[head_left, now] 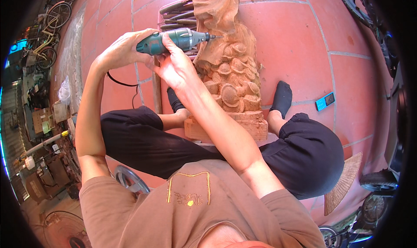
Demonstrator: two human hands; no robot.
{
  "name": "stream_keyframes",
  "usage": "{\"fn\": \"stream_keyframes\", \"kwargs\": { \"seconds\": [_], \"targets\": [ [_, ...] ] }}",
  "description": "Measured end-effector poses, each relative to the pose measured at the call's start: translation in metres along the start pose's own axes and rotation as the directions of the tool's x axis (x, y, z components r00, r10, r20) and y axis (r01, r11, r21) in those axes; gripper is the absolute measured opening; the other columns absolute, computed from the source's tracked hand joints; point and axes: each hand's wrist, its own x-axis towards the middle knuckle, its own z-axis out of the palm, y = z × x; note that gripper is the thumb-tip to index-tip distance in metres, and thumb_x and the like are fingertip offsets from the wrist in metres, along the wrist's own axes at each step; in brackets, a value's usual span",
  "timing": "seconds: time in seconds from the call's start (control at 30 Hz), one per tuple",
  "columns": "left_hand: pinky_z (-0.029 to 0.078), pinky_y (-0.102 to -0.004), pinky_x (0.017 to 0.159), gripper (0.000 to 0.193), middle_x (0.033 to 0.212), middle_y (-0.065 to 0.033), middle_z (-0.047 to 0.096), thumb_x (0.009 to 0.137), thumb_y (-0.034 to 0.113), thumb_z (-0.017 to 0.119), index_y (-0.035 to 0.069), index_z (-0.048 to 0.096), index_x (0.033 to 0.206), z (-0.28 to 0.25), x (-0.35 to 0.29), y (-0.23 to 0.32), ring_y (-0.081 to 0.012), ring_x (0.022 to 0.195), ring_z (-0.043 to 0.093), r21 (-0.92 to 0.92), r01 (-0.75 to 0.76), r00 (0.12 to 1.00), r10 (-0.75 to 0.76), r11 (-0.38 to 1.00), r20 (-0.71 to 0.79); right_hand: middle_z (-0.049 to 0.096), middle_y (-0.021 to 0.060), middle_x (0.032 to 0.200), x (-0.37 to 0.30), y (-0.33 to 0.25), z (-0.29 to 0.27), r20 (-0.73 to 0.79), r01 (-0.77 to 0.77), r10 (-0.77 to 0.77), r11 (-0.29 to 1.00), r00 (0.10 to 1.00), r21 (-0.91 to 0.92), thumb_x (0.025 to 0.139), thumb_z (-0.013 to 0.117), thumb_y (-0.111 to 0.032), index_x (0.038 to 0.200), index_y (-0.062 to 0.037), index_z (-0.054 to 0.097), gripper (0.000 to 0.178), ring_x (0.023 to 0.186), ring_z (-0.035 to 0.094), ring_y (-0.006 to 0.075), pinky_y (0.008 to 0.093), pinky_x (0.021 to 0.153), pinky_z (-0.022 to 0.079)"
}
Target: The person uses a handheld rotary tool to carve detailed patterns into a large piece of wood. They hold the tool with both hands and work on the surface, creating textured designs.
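Both hands are wrapped round a green and grey rotary tool [177, 40], held level and pointing right. My left hand [124, 50] grips its rear end. My right hand [177, 65] holds the body from below, with the thumb up along its side. A thin bit projects from the tool's nose over a carved wooden sculpture [232, 74]; I cannot tell whether it touches the wood. Rounded lumps and flowing folds cover the carving, which lies lengthwise between my feet on a squared wooden base [226, 128].
Left of the carving, a pink tray [162, 9] holds several dark-handled tools. A black cord [119, 81] hangs by my left arm. A blue phone [324, 101] lies on the red tiles, right of my foot. Bicycles [57, 16] stand far left; a woven fan-shaped piece [345, 183] rests by my right knee.
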Motion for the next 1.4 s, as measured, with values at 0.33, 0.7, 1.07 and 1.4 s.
{"fn": "stream_keyframes", "kwargs": {
  "seconds": [0.33,0.7,1.07,1.4],
  "targets": [
    [0.052,-0.0407,0.093,0.073,0.111,-0.0218,0.069,0.070,0.016,0.077,0.001,0.054,0.138,0.011,0.005,-0.016,-0.0326,0.100,0.067,-0.080,-0.017,1.000,0.016,0.997,-0.013,0.064,-0.0014,0.114,0.015,-0.001,-0.017,0.039,-0.015,0.016,0.999,0.999,-0.030,0.101,0.067,-0.034,0.121,-0.0156,0.063,0.027,0.112,0.056,0.0131,0.0383,0.083,0.049],
    [0.049,-0.0403,0.099,0.074,0.115,-0.0144,0.069,0.071,0.012,0.078,0.006,0.054,0.141,0.010,0.004,-0.022,-0.0244,0.106,0.064,-0.079,0.037,0.999,-0.037,0.996,-0.001,0.063,-0.0010,0.118,0.018,0.000,-0.017,0.044,-0.020,0.024,0.995,0.999,-0.093,0.100,0.067,-0.039,0.123,-0.0167,0.062,0.032,0.110,0.055,0.0148,0.0390,0.086,0.047],
    [0.049,-0.0404,0.099,0.075,0.116,-0.0134,0.068,0.070,0.014,0.079,0.006,0.054,0.141,0.010,0.002,-0.027,-0.0243,0.106,0.062,-0.120,0.068,0.997,-0.064,0.990,0.032,0.057,0.0043,0.134,0.017,0.004,-0.020,0.054,-0.008,0.017,0.989,0.998,-0.149,0.099,0.067,-0.041,0.131,-0.0162,0.056,0.042,0.128,0.050,0.0246,0.0585,0.106,0.038],
    [0.049,-0.0403,0.100,0.075,0.116,-0.0120,0.068,0.072,0.014,0.078,0.008,0.054,0.143,0.010,0.004,-0.027,-0.0240,0.107,0.063,-0.119,0.082,0.996,-0.078,0.990,0.037,0.061,0.0025,0.126,0.020,0.001,-0.020,0.041,-0.024,0.031,0.986,0.999,-0.167,0.099,0.067,-0.041,0.128,-0.0164,0.058,0.038,0.118,0.054,0.0220,0.0522,0.098,0.043]
  ]
}}
